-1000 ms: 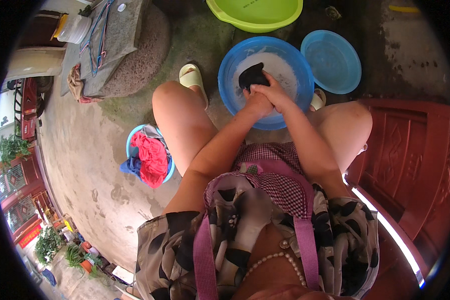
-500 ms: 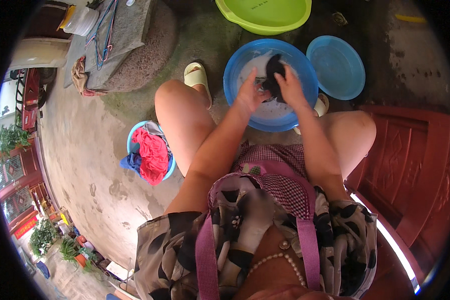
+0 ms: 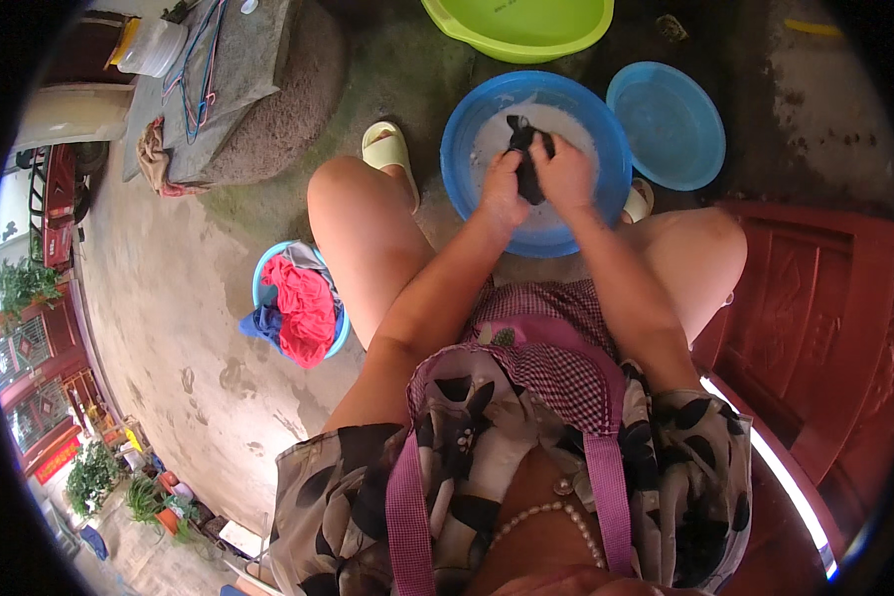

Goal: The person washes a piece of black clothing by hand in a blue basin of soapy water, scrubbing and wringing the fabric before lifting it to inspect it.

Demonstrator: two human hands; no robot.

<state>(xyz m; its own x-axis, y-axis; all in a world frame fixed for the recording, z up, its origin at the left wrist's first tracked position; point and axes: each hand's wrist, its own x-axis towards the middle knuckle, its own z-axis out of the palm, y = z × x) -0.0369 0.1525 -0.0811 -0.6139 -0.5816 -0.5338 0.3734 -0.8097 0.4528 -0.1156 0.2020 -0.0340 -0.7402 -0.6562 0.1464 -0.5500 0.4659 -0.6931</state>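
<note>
A black piece of cloth (image 3: 529, 179), maybe a sock, is bunched between my two hands over a blue basin (image 3: 454, 164) of cloudy, sudsy water (image 3: 494, 132). My left hand (image 3: 505, 189) grips its left side, fingers curled in. On the other side my right hand (image 3: 564, 175) closes round the cloth, knuckles up. The upper end of the cloth sticks out past my fingers. How much of it dips into the water I cannot tell.
A smaller blue basin (image 3: 669, 129) stands to the right and a green basin (image 3: 521, 42) beyond. Left of my knee is a light-blue tub (image 3: 342, 336) with red clothes (image 3: 303, 308) and blue clothes. A red wooden door (image 3: 795, 298) lies at right; hangers (image 3: 197, 84) rest on a stone slab.
My hands have come closer together and closed on the black cloth, which was held looser and farther from me. The cloth is now bunched between them.
</note>
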